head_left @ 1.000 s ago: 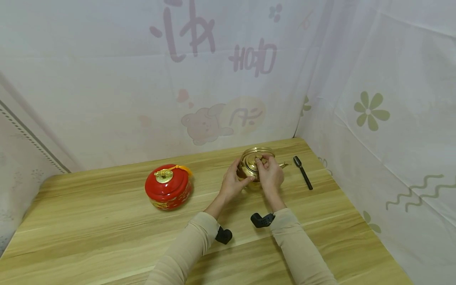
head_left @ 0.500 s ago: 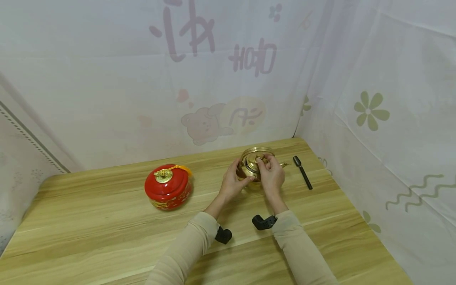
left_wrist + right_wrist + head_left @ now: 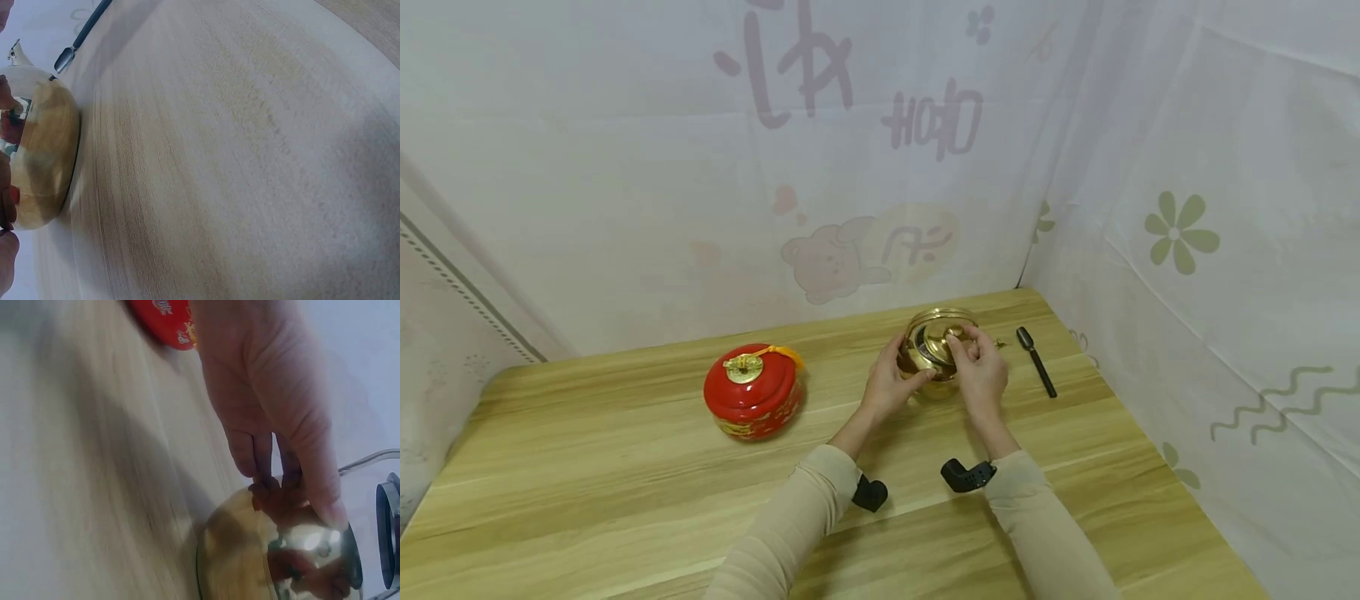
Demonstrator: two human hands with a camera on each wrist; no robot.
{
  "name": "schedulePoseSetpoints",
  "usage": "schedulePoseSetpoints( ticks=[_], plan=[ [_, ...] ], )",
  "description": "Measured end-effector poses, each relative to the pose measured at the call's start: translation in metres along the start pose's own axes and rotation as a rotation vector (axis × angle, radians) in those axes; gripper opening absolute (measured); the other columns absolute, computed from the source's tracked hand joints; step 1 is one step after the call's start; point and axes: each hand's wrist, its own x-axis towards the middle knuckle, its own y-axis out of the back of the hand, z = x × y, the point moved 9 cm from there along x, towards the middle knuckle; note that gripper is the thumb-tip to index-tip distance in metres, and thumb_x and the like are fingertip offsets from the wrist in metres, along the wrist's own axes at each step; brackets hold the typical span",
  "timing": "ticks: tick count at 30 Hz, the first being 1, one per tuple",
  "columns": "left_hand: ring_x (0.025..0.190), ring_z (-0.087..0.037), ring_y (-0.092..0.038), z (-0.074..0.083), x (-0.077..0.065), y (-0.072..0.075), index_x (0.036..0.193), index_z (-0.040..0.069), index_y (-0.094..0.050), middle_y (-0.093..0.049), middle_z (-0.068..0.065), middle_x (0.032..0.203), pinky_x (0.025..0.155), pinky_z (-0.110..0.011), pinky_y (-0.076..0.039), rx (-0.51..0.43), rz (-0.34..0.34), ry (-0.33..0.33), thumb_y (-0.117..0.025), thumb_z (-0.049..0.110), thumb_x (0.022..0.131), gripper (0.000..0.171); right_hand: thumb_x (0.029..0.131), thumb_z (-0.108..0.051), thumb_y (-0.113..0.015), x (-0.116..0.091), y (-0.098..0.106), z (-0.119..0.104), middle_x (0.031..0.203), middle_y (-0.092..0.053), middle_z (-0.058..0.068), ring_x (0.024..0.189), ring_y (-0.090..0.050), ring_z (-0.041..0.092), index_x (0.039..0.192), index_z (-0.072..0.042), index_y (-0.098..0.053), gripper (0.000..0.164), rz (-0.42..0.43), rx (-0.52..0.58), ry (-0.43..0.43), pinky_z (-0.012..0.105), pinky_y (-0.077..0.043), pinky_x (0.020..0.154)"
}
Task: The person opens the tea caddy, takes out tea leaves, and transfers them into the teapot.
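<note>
A shiny brass teapot (image 3: pixel 234 550) stands on the wooden table in the head view, its spout to the right and a hoop handle behind. My left hand (image 3: pixel 891 383) holds the pot's body from the left, thumb on the near side and fingers round the far side. My right hand (image 3: pixel 983 373) pinches the knob of the brass lid (image 3: pixel 936 340). The lid is shifted right and raised from the pot, and a dark opening shows at its left. In the right wrist view the lid (image 3: pixel 389 531) is at the right edge, apart from the pot's rim.
A red lidded jar (image 3: pixel 752 400) with gold decoration and a yellow tassel stands left of the teapot. A dark scoop (image 3: pixel 1037 362) with a long handle lies to its right. Printed curtains (image 3: pixel 625 208) hang behind the table (image 3: pixel 625 500) and at its sides.
My right hand has moved right and lifted the lid with it, uncovering part of the pot's mouth. My left hand has stayed in place on the pot.
</note>
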Motion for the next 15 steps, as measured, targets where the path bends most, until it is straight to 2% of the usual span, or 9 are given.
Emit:
schedulePoseSetpoints(
  ticks=[7,15],
  plan=[
    [0.128,-0.025,-0.043,0.001,0.000,0.001,0.146,0.010,-0.033,-0.045,-0.011,0.141,0.106,-0.041,-0.037,0.001,0.008,-0.020,-0.075,0.026,0.081,0.079,0.084,-0.018,-0.071,-0.011,0.020,0.004,0.053,-0.035,-0.003,0.045,-0.028,0.002,0.103,-0.001,-0.067,0.025,-0.034,0.062,0.052,0.017,-0.023,0.043],
    [0.127,-0.025,-0.044,0.002,0.001,0.001,0.145,0.009,-0.033,-0.045,-0.011,0.140,0.107,-0.038,-0.036,-0.016,0.010,-0.010,-0.076,0.022,0.080,0.079,0.082,-0.001,-0.070,-0.029,0.046,0.000,0.055,-0.036,0.001,0.048,-0.029,0.002,0.100,0.009,-0.064,0.022,-0.112,0.086,0.035,0.016,-0.024,0.043]
  ],
)
